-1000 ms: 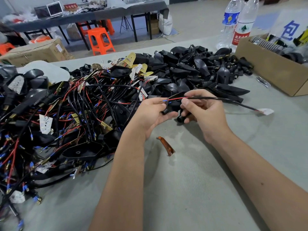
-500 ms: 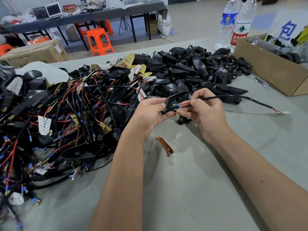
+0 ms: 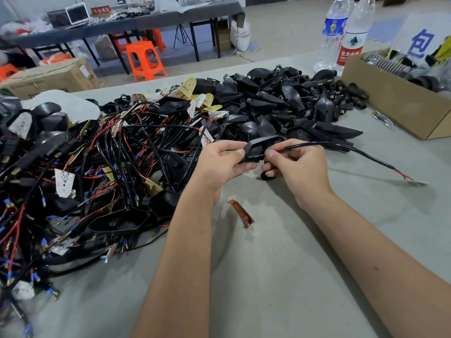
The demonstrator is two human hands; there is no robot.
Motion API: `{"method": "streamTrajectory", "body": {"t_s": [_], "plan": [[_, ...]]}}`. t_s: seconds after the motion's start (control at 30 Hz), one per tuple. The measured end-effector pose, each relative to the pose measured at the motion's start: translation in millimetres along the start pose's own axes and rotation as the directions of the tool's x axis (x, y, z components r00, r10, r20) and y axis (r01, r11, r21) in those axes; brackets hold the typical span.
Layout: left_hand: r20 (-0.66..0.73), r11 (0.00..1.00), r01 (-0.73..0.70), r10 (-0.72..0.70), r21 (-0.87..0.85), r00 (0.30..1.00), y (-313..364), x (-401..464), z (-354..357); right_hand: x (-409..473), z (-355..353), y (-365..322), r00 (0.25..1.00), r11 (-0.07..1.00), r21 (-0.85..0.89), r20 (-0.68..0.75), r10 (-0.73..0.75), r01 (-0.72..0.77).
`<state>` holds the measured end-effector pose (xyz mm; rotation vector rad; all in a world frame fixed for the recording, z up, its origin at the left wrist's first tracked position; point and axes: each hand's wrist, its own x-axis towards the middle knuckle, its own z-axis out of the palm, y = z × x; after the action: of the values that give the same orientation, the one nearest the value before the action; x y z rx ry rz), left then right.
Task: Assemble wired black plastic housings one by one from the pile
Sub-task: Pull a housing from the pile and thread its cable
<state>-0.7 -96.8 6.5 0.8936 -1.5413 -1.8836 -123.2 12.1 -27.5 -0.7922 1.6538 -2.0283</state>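
Note:
My left hand [image 3: 219, 162] grips a black plastic housing [image 3: 256, 146] just above the grey table, in front of the pile. My right hand [image 3: 295, 164] pinches a black sheathed cable [image 3: 361, 152] at the housing's opening, where its red and blue leads show. The cable trails right to a small white board end [image 3: 418, 182] on the table. A small black part [image 3: 267, 175] sits under my right fingers. Behind lies a pile of empty black housings [image 3: 280, 103]; on the left is a tangle of wired housings [image 3: 85, 167].
An amber lens strip [image 3: 241, 213] lies on the table [image 3: 280, 276] between my forearms. A cardboard box [image 3: 395, 106] of parts stands at the right, with two water bottles [image 3: 341, 32] behind it. A small clear piece [image 3: 382, 119] lies near the box.
The housing has turned up in my left hand, and my right hand has slid along the cable toward it. The cable's free end has dropped lower on the right.

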Motion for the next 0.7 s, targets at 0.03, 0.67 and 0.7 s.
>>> {"method": "streamTrajectory", "body": {"t_s": [0.03, 0.67, 0.7], "plan": [[-0.006, 1.000, 0.002, -0.002, 0.003, 1.000, -0.6, 0.2, 0.4, 0.3, -0.4, -0.4, 1.000, 1.000, 0.022, 0.007, -0.005, 0.005], [0.021, 0.999, -0.017, 0.018, -0.032, 1.000, -7.8, -0.3, 8.2, 1.1, -2.7, -2.8, 0.995, 0.988, 0.145, 0.088, 0.038, -0.050], [0.019, 0.999, -0.013, 0.014, -0.030, 1.000, -8.4, -0.4, 8.8, 1.5, -2.7, -2.5, 0.996, 0.990, 0.135, 0.089, 0.026, -0.038]]}}
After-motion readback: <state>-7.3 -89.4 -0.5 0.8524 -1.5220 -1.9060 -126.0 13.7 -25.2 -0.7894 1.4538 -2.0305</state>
